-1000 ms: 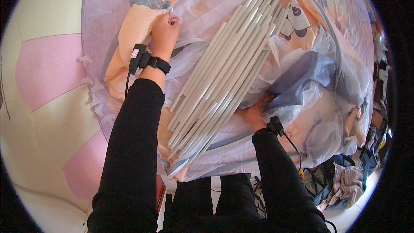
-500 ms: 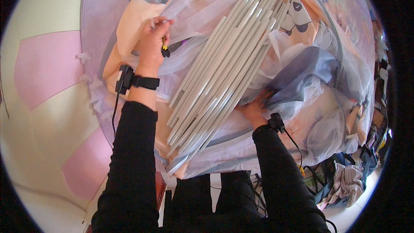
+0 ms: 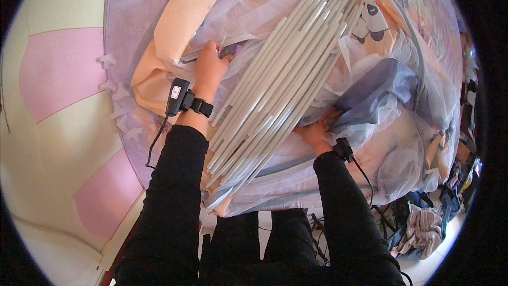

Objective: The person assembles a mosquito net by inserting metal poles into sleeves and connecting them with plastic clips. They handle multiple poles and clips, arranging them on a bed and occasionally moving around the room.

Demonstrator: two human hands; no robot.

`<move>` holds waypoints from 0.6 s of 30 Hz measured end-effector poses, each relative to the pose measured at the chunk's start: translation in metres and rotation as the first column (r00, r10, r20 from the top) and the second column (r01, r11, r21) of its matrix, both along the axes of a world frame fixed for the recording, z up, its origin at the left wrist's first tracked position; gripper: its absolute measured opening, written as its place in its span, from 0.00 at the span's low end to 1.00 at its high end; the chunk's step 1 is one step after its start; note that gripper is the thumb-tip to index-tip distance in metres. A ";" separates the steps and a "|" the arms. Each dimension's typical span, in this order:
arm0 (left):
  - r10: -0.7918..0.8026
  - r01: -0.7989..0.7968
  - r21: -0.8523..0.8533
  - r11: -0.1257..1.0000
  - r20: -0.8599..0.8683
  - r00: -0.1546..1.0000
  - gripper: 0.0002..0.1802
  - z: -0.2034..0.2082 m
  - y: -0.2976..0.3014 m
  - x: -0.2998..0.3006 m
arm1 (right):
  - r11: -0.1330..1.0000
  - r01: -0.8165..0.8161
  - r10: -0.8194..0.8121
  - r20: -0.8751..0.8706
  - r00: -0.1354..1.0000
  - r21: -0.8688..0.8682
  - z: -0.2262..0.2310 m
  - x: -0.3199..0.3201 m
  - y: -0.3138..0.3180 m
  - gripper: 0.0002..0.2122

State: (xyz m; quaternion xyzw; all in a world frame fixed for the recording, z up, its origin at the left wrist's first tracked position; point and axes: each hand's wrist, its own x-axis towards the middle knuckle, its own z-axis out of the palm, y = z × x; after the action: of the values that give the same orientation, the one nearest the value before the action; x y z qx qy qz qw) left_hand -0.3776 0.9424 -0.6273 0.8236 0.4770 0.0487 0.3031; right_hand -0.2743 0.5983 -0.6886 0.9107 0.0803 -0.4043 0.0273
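A bundle of several long grey poles [image 3: 280, 79] lies diagonally on sheer white netting [image 3: 381, 143] spread over a patterned bed. My left hand [image 3: 210, 66] is closed on a fold of the netting at the bundle's left side, beside a peach cushion [image 3: 172, 37]. My right hand [image 3: 316, 130] is pressed into the netting under the bundle's right side, fingers partly hidden by fabric. Both wrists wear black bands with small devices and cables.
A pink and cream striped mat [image 3: 58, 100] lies to the left. The lilac bedcover edge [image 3: 124, 79] has small white ties. A pile of clothes and cables [image 3: 423, 222] sits on the floor at lower right.
My left hand has drawn down and toward me along the netting, from the bundle's upper left to its middle left. My right hand stays in place.
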 end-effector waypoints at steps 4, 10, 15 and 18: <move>-0.071 0.073 -0.049 0.996 0.037 0.997 0.14 -0.003 -0.001 -0.004 | 0.998 -0.053 0.052 0.034 0.998 0.037 -0.003 0.004 -0.002 0.69; 0.398 -0.288 -0.343 0.894 0.316 0.861 0.11 0.025 0.008 -0.011 | 0.976 -0.193 0.176 0.163 0.971 0.097 -0.032 0.001 -0.019 0.68; 0.712 0.016 -0.826 0.564 0.496 0.497 0.07 0.082 0.004 -0.025 | 0.944 -0.316 0.276 0.288 0.917 0.099 -0.028 0.001 -0.019 0.68; 0.720 0.119 -0.834 0.538 0.529 0.449 0.06 0.112 -0.004 -0.028 | 0.924 -0.374 0.379 -0.065 0.923 0.080 -0.007 0.014 -0.007 0.67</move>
State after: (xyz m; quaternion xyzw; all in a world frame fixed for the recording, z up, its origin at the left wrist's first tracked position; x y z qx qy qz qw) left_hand -0.4054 0.9387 -0.5155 0.3497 0.3930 0.2883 0.8001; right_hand -0.2605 0.5912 -0.6960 0.8618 0.2681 -0.4246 0.0709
